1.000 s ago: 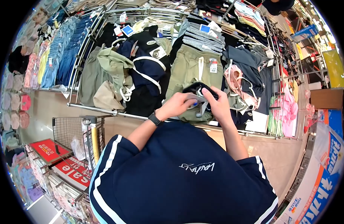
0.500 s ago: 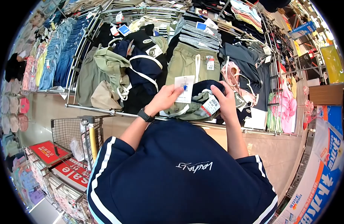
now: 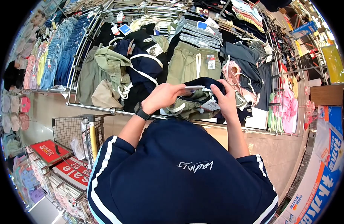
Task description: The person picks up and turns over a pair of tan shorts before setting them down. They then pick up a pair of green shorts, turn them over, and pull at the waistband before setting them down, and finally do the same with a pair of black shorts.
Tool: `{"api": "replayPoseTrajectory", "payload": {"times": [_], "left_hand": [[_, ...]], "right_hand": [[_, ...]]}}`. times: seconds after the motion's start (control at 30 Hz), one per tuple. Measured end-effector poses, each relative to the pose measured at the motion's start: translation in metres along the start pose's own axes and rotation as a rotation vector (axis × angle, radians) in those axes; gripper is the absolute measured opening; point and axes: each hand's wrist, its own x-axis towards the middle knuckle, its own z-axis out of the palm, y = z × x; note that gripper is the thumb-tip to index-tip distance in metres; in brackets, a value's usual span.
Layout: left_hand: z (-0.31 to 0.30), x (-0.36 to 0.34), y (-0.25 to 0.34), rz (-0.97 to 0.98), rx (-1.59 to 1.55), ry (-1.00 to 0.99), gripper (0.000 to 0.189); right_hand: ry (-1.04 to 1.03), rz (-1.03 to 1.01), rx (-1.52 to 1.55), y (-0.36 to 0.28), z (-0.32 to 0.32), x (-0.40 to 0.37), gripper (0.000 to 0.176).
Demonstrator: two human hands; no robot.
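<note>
My left hand pinches a white hang tag, which is tilted nearly edge-on. Closed on the dark waistband of a pair of green pants is my right hand. A second price tag hangs from these pants below the waistband. Just beyond the hands lie folded olive pants with a white drawstring and a price tag. To their left is a navy garment with white cord, and to the right a pink garment.
A metal display rack holds heaps of clothes. Jeans hang at the far left. A wire cart and red sale signs stand at the lower left. Blue and white packaging is at the right.
The white hang tag in my left hand has tipped from facing the camera to nearly edge-on. My left hand has turned slightly, and the second price tag has tilted too.
</note>
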Motion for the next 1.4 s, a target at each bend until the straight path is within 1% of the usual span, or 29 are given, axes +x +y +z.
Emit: {"api": "replayPoseTrajectory", "payload": {"times": [0.07,0.13,0.27,0.33,0.37,0.47,0.5,0.53,0.6,0.63,0.73,0.77,0.8,0.87,0.9,0.93,1.0,1.03,1.07,1.1,1.13,1.17,1.2,1.23,1.27,1.3,1.33,1.37,1.4], "left_hand": [[0.003,-0.001,-0.003,0.015,0.036,-0.056,0.023],[-0.001,0.000,0.003,0.006,0.092,-0.065,0.017],[-0.002,0.004,0.003,-0.044,0.262,-0.056,0.022],[-0.012,0.007,0.003,-0.050,0.278,-0.034,0.026],[-0.016,0.007,0.000,-0.049,0.193,0.030,0.034],[-0.047,0.007,0.013,-0.085,-0.068,-0.049,0.043],[-0.054,0.005,0.017,-0.025,-0.069,-0.057,0.048],[-0.055,0.004,0.018,0.021,-0.065,-0.040,0.047],[-0.057,0.001,0.023,0.113,-0.060,-0.001,0.046],[-0.065,-0.002,0.036,0.082,-0.070,-0.067,0.043],[-0.061,0.002,0.028,0.202,-0.077,0.075,0.024],[-0.062,0.006,0.022,0.168,-0.092,0.169,0.020],[-0.064,0.007,0.018,0.069,-0.112,0.226,0.020],[-0.057,0.011,0.022,0.034,-0.234,0.311,0.018],[-0.050,0.014,0.025,0.094,-0.259,0.317,0.017],[-0.042,0.018,0.030,0.148,-0.284,0.325,0.016],[-0.029,0.025,0.039,0.394,-0.338,0.295,0.014],[-0.023,0.027,0.045,0.443,-0.409,0.272,0.015],[-0.020,0.025,0.048,0.457,-0.413,0.260,0.016],[-0.021,0.024,0.050,0.513,-0.456,0.306,0.025],[-0.020,0.017,0.046,0.461,-0.474,0.315,0.060],[-0.019,0.013,0.045,0.456,-0.451,0.415,0.077],[-0.018,0.011,0.043,0.458,-0.431,0.508,0.095],[-0.009,0.010,0.027,0.423,-0.337,0.446,0.118],[0.006,0.006,0.015,0.328,-0.325,0.419,0.119],[0.023,0.003,0.001,0.228,-0.375,0.310,0.110],[0.043,0.002,-0.017,0.128,-0.425,0.200,0.101],[0.082,0.004,-0.061,0.177,-0.441,0.098,0.090],[0.095,0.003,-0.076,0.115,-0.539,0.039,0.081]], "right_hand": [[0.014,-0.002,-0.053,0.004,-0.001,0.000,0.015],[0.043,-0.005,-0.096,0.006,-0.001,0.000,0.014],[0.045,-0.336,-0.378,-0.004,0.007,-0.003,0.013],[0.049,-0.318,-0.364,-0.005,0.010,-0.003,0.013],[0.069,-0.281,-0.331,-0.003,0.009,-0.002,0.013],[0.113,-0.159,-0.212,-0.004,0.003,0.001,0.015],[0.097,-0.104,-0.150,-0.012,0.002,-0.001,0.015],[0.081,-0.050,-0.089,-0.018,0.001,-0.001,0.016],[0.086,-0.104,-0.095,-0.019,0.002,0.000,0.017],[0.086,-0.132,-0.098,-0.020,0.003,0.002,0.018],[0.111,-0.115,-0.072,-0.025,0.006,0.001,0.019],[0.099,-0.105,-0.041,-0.028,0.004,0.001,0.020],[0.062,-0.063,0.046,-0.034,0.005,0.000,0.030],[-0.021,-0.132,0.081,-0.034,0.009,-0.001,0.054],[-0.124,-0.204,-0.026,-0.041,0.012,-0.005,0.082],[-0.169,-0.218,-0.079,-0.041,0.020,-0.007,0.100],[-0.297,-0.246,-0.366,-0.037,0.033,-0.006,0.098],[-0.274,-0.308,-0.372,-0.019,0.037,0.001,0.086],[-0.270,-0.128,-0.372,-0.016,0.037,0.004,0.064],[-0.163,-0.225,-0.341,-0.014,0.036,0.006,0.045],[-0.169,-0.134,-0.184,-0.028,0.037,0.003,0.034],[-0.154,-0.087,-0.234,-0.039,0.033,0.002,0.033],[-0.108,-0.180,-0.182,-0.040,0.032,-0.001,0.032],[-0.146,-0.165,-0.008,-0.042,0.032,-0.003,0.033],[-0.178,-0.149,0.165,-0.044,0.031,-0.005,0.034],[-0.197,-0.121,0.304,-0.048,0.033,-0.008,0.036],[-0.222,-0.113,0.373,-0.043,0.030,-0.008,0.044],[-0.189,-0.097,0.479,-0.040,0.033,-0.007,0.048],[-0.155,-0.079,0.585,-0.038,0.036,-0.006,0.051]]}}
